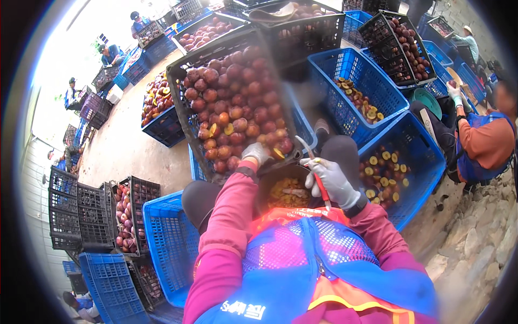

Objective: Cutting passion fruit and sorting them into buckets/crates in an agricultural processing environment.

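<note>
Plenty left to cut, by the look of it: whole red-purple plums (237, 102) crowd the black plastic crate (182, 116) at twelve o'clock. Already done, yellow-fleshed halves (386, 178) lie in the latticed blue plastic basket (423, 164) at three. Yellow, wet-looking pieces (286, 187) sit low at six. The white-gloved right hand (333, 181) grips a red-handled, curved-bladed knife (322, 190); the white-gloved left hand (258, 153) touches plums, its grip unclear.
</note>
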`<state>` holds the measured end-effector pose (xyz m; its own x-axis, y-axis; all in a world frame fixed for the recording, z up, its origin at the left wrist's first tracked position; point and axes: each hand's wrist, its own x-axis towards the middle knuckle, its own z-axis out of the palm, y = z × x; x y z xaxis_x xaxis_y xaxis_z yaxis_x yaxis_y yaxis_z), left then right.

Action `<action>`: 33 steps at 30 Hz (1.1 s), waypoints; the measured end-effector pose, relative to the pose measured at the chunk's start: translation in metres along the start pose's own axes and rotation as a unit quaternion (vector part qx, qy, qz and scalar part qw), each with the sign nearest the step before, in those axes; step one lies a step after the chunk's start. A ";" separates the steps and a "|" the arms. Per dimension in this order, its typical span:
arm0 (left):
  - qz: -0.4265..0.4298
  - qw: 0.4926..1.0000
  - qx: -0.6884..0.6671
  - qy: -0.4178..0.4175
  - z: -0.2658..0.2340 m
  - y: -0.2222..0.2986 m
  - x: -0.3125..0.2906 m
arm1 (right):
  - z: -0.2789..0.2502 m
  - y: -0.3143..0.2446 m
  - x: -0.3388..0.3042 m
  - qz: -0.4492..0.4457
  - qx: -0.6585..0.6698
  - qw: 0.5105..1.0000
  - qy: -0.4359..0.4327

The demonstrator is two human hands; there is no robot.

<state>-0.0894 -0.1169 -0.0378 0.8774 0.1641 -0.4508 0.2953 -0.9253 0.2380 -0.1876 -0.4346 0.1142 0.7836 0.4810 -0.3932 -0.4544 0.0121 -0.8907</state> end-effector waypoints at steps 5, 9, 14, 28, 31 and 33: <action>-0.022 0.992 -0.084 0.088 0.009 -0.014 -0.010 | 0.018 0.011 0.012 0.016 -0.066 0.998 -0.015; 0.047 0.937 -0.329 0.104 -0.015 -0.017 -0.043 | 0.021 0.005 0.017 -0.016 -0.099 0.994 0.031; 0.183 0.627 -0.756 -0.044 -0.100 -0.006 -0.181 | 0.043 -0.017 0.030 -0.146 0.020 0.989 -0.015; 0.261 0.550 -0.793 -0.010 -0.068 -0.016 -0.254 | 0.134 0.003 0.040 -0.300 -0.190 0.935 -0.010; 0.240 0.566 -0.789 -0.009 -0.051 -0.025 -0.252 | 0.137 0.016 0.047 -0.384 -0.274 0.881 0.037; 0.229 0.580 -0.782 -0.004 -0.038 -0.032 -0.248 | 0.141 0.020 0.046 -0.315 -0.358 0.878 0.046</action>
<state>-0.3020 -0.1151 0.0992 0.9993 0.0169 -0.0344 0.0186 0.5702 0.8213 -0.2200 -0.2890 0.1102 0.8301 0.5027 0.2414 0.4377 -0.3192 -0.8405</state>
